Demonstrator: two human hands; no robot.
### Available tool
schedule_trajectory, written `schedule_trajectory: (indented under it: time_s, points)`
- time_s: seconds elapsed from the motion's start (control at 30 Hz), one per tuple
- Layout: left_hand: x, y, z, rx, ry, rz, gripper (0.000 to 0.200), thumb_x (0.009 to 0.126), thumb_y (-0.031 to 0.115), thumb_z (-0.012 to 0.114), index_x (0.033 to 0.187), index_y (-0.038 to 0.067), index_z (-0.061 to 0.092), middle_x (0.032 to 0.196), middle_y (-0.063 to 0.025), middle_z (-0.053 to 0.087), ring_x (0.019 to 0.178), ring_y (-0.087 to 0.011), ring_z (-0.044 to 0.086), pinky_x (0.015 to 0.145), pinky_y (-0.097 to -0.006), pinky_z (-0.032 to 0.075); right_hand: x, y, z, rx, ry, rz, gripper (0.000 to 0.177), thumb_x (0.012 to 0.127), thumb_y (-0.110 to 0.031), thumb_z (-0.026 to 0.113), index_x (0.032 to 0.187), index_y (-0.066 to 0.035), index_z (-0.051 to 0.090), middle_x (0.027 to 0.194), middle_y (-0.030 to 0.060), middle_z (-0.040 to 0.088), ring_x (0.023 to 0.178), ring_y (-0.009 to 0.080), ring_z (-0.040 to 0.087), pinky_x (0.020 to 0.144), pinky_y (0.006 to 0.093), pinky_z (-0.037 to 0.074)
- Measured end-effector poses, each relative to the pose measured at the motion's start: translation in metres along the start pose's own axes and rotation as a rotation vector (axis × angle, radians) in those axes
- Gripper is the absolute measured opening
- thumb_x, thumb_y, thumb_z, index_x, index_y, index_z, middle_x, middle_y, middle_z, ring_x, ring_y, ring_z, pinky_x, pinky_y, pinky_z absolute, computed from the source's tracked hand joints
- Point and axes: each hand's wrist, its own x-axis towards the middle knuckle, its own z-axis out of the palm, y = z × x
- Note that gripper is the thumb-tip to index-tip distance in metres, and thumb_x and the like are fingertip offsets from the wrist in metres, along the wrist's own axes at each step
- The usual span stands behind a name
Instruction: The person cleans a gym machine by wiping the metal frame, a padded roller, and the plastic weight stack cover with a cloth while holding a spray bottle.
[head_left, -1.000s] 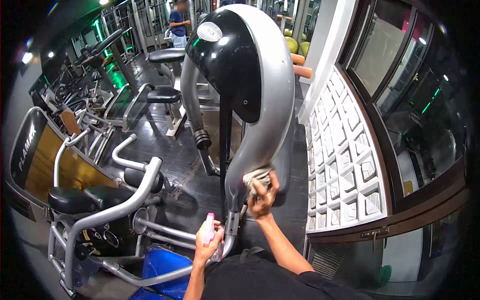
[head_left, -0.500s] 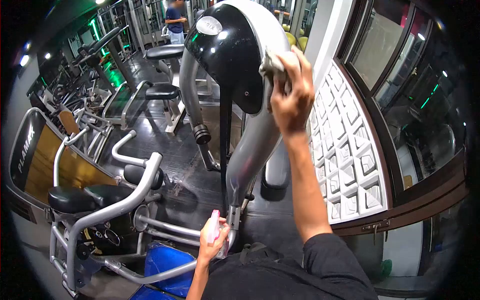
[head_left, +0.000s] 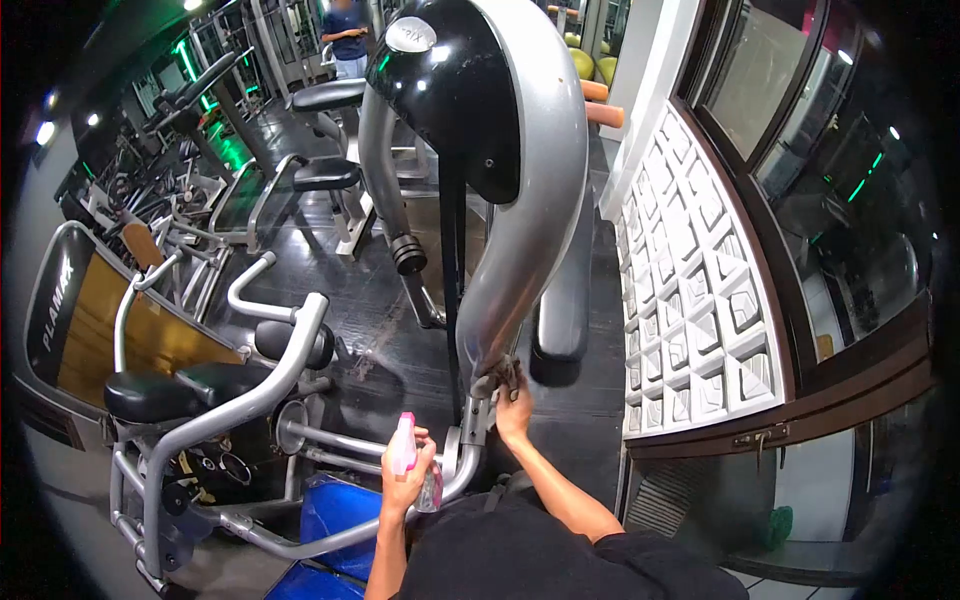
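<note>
My left hand (head_left: 401, 488) is wrapped round a spray bottle (head_left: 404, 444) with a pink and white trigger head and a clear body, low in front of my torso. My right hand (head_left: 514, 412) is closed on a grey cloth (head_left: 499, 378), pressed to the lower end of a curved silver frame (head_left: 522, 265) of a gym machine. Part of the cloth and some of the fingers are hard to make out against the metal. The machine's glossy black cover (head_left: 450, 100), with an oval badge, rises above both hands.
A silver-barred machine with a black seat (head_left: 150, 397) stands at left, near a blue panel (head_left: 340, 520). A black padded bench (head_left: 562, 325) lies behind the frame. White relief wall panels (head_left: 700, 290) run along the right. Another person (head_left: 346, 45) stands far back.
My right hand has moved with the cloth from the upper side of the machine down to the frame's lower end. The left hand with the spray bottle has shifted slightly left.
</note>
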Motion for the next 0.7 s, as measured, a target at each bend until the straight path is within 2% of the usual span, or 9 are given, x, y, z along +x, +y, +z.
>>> schedule_trajectory:
  time_s: [0.03, 0.07, 0.13, 0.2, 0.3, 0.37, 0.43, 0.53, 0.7]
  points:
    - [0.002, -0.001, 0.001, -0.001, -0.015, 0.017, 0.025, 0.087, 0.007, 0.063, 0.108, -0.002, 0.052, 0.082, -0.005, 0.059, 0.057, -0.0091, 0.058, 0.054, -0.0232, 0.047, 0.004, -0.004, -0.004, 0.044, -0.053, 0.137, 0.043, 0.087, 0.0, 0.053, 0.129, 0.004, 0.046, 0.119, 0.018, 0.06, 0.107, 0.0229, 0.059, 0.092, 0.0304, 0.043]
    - [0.003, -0.001, 0.003, -0.002, -0.029, 0.033, 0.025, 0.087, 0.007, 0.063, 0.108, -0.002, 0.052, 0.082, -0.005, 0.059, 0.058, -0.0093, 0.058, 0.054, -0.0231, 0.047, 0.012, -0.007, -0.004, 0.101, 0.019, 0.056, 0.046, 0.083, 0.003, 0.052, 0.129, 0.002, 0.046, 0.125, 0.0198, 0.055, 0.116, 0.0304, 0.054, 0.096, 0.0334, 0.041]
    - [0.001, 0.004, 0.006, -0.018, -0.038, 0.033, 0.024, 0.088, 0.007, 0.062, 0.108, -0.002, 0.052, 0.081, -0.005, 0.059, 0.058, -0.0097, 0.059, 0.055, -0.0231, 0.047, 0.035, -0.035, -0.009, 0.344, 0.145, -0.056, 0.047, 0.082, 0.004, 0.051, 0.128, 0.005, 0.044, 0.13, 0.0181, 0.051, 0.12, 0.027, 0.05, 0.099, 0.033, 0.038]
    - [-0.002, 0.01, 0.008, -0.057, -0.066, 0.01, 0.024, 0.088, 0.006, 0.061, 0.108, -0.002, 0.051, 0.082, -0.0052, 0.059, 0.058, -0.0101, 0.059, 0.055, -0.0233, 0.047, 0.066, -0.088, -0.024, 0.239, 0.316, -0.128, 0.05, 0.081, 0.003, 0.051, 0.13, 0.006, 0.042, 0.134, 0.0169, 0.047, 0.124, 0.0281, 0.045, 0.104, 0.036, 0.033]
    - [-0.007, 0.006, 0.006, -0.047, -0.072, 0.056, 0.023, 0.088, 0.006, 0.061, 0.108, -0.003, 0.051, 0.08, -0.0056, 0.059, 0.057, -0.0104, 0.059, 0.054, -0.0236, 0.047, 0.119, -0.164, -0.039, 0.281, 0.497, -0.57, 0.047, 0.089, -0.009, 0.054, 0.131, 0.005, 0.04, 0.134, 0.0201, 0.045, 0.126, 0.0314, 0.042, 0.108, 0.043, 0.029]
    - [-0.01, 0.005, 0.005, -0.057, -0.056, 0.084, 0.022, 0.088, 0.005, 0.061, 0.106, -0.003, 0.051, 0.078, -0.0058, 0.059, 0.056, -0.0105, 0.059, 0.054, -0.0238, 0.048, 0.16, -0.235, -0.063, 0.225, 0.367, -0.78, 0.052, 0.092, -0.019, 0.056, 0.136, -0.001, 0.036, 0.137, 0.0229, 0.04, 0.127, 0.0357, 0.041, 0.106, 0.0449, 0.031]
    - [-0.013, 0.003, 0.001, -0.075, -0.045, 0.083, 0.022, 0.088, 0.005, 0.061, 0.106, -0.003, 0.051, 0.078, -0.0057, 0.06, 0.057, -0.0103, 0.059, 0.054, -0.0238, 0.048, 0.188, -0.307, -0.069, -0.123, 0.402, -1.108, 0.049, 0.09, -0.018, 0.058, 0.134, -0.01, 0.04, 0.133, 0.0243, 0.04, 0.127, 0.0392, 0.039, 0.105, 0.0467, 0.035]
    - [-0.016, -0.003, -0.005, -0.073, -0.033, 0.078, 0.022, 0.087, 0.005, 0.061, 0.106, -0.002, 0.051, 0.077, -0.0053, 0.06, 0.058, -0.0097, 0.059, 0.054, -0.0237, 0.048, 0.203, -0.337, -0.047, -0.564, 0.213, -0.98, 0.043, 0.086, -0.021, 0.062, 0.127, -0.025, 0.049, 0.13, 0.0184, 0.041, 0.125, 0.0417, 0.04, 0.096, 0.0512, 0.045]
    - [-0.021, -0.007, -0.013, -0.096, -0.035, 0.078, 0.022, 0.087, 0.005, 0.061, 0.106, -0.002, 0.052, 0.078, -0.006, 0.059, 0.059, -0.0099, 0.059, 0.054, -0.0236, 0.048, 0.187, -0.303, -0.034, -0.366, 0.395, -1.045, 0.032, 0.09, -0.016, 0.056, 0.121, -0.022, 0.053, 0.126, 0.0181, 0.045, 0.117, 0.0415, 0.048, 0.093, 0.0512, 0.047]
